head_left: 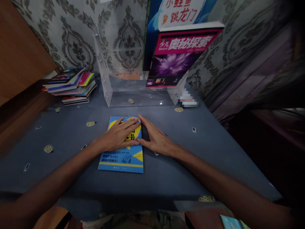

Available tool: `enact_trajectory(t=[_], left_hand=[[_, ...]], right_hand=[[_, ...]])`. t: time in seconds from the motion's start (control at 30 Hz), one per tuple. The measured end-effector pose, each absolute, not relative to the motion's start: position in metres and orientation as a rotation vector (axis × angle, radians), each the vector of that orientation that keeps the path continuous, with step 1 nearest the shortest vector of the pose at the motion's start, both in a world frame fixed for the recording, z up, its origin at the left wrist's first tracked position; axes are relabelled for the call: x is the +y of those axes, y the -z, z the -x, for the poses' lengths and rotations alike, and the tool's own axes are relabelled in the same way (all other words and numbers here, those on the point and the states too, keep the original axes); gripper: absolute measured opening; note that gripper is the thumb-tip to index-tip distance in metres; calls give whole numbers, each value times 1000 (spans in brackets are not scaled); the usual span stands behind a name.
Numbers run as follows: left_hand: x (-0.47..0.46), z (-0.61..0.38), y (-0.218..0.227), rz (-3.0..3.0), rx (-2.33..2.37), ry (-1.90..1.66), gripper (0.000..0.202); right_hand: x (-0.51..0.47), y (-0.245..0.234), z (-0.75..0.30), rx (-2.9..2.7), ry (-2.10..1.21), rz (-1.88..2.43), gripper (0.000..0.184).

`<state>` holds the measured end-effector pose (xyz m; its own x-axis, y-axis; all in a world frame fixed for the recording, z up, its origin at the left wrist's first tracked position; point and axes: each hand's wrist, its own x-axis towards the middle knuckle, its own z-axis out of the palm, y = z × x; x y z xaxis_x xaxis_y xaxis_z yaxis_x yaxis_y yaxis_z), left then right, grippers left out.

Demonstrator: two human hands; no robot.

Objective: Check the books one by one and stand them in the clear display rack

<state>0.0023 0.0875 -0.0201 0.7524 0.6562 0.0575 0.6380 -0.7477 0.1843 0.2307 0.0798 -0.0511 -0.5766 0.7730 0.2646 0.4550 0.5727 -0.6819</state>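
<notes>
A blue and yellow book [120, 165] lies closed on the cloth-covered table in front of me, its cover up. My left hand [119, 136] rests flat on the upper part of the cover, fingers stretched to the right and hiding much of the title. At the book's right edge is my right hand [156, 138]. Its thumb and fingers are spread apart, with the thumb tip touching the cover and a fingertip by the top right corner. Below my hands, the cover shows small print and a round cartoon figure.
Behind the book stands a clear acrylic rack [140, 98]. A magenta and purple book [172, 68] leans in it, before a taller blue book [157, 19]. A stack of books [71, 86] is at the left. A pixelated item [189, 98] lies right of the rack.
</notes>
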Motion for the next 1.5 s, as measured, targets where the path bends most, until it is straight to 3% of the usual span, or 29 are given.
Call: enact_trajectory(t=[0.23,0.57,0.63,0.8,1.0,1.33,1.5], left_hand=[[82,-2,23,-2825,1080,-290,58],[63,-12,12,-2889,1249,-377,34],[44,-11,9,-2907,1166,-360,39],[-5,2,8,-2916,946,-320,73],[-15,9,22,-3020,1000,-327,47],[-23,1,26,-2965,1161,-489,43],[-25,-1,17,-2793,1271,-592,46]], right_hand=[[93,56,-223,-2145,-649,1104,67],[107,59,-218,-2161,-521,1179,53],[106,60,-218,-2182,-476,1189,47],[107,61,-214,-2242,-400,1214,42],[90,57,-211,-2234,-408,1242,42],[-1,48,-229,-2114,-728,1074,46],[-20,44,-233,-2107,-726,1091,45]])
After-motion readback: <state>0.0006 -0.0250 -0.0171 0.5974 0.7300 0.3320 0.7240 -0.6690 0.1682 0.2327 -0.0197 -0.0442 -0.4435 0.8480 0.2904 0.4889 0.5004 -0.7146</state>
